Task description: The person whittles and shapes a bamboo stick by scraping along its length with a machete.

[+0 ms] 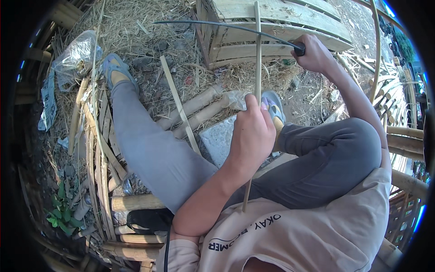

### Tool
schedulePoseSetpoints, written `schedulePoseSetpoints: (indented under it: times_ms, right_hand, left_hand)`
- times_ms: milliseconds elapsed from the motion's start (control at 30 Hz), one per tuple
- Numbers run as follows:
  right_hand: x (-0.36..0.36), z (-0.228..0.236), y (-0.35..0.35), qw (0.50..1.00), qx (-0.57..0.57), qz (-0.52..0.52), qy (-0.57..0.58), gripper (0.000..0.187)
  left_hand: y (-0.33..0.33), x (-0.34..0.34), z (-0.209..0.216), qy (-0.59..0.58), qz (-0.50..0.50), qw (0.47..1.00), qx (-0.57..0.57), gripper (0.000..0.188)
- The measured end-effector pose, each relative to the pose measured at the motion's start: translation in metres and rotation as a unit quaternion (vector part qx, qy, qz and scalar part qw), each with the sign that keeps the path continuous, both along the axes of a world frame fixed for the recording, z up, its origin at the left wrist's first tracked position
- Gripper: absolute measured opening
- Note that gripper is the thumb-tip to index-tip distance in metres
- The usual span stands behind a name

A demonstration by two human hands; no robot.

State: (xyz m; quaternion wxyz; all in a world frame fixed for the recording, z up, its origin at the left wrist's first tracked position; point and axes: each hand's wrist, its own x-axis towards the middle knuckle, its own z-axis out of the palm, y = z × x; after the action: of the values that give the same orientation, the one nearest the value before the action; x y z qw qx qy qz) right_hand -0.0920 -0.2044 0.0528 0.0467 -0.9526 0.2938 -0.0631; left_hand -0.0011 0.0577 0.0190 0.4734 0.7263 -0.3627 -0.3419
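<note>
My left hand [252,133] is closed around a long, thin bamboo strip [258,68], held nearly upright in front of my body. The strip's lower end reaches down to my shirt, and its upper end rises past the wooden crate. Further out to the right, my right hand [313,53] grips the black handle of a long knife [231,26]. Its dark, slightly curved blade points left. Blade and strip cross in the picture above my left hand; whether they touch, I cannot tell.
A slatted wooden crate [276,31] stands ahead on straw-covered ground. Between my legs lie a pale stone slab [218,139], bamboo poles [195,106] and another split strip [174,93]. A clear plastic bag [79,54] and bamboo pieces [97,122] are at left; cut bamboo [387,97] is piled at right.
</note>
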Motion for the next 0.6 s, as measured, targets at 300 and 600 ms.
schedulePoseSetpoints:
  times_ms: [300,600]
  right_hand:
    - [-0.011,0.005,-0.053,0.992,-0.058,-0.101,0.046,0.025]
    - [-0.011,-0.001,-0.025,0.988,0.061,-0.143,0.024,0.039]
  left_hand:
    - [0.013,-0.001,0.001,0.009,-0.006,1.0,-0.018,0.018]
    - [0.027,0.012,-0.021,0.056,-0.034,0.998,-0.003,0.024]
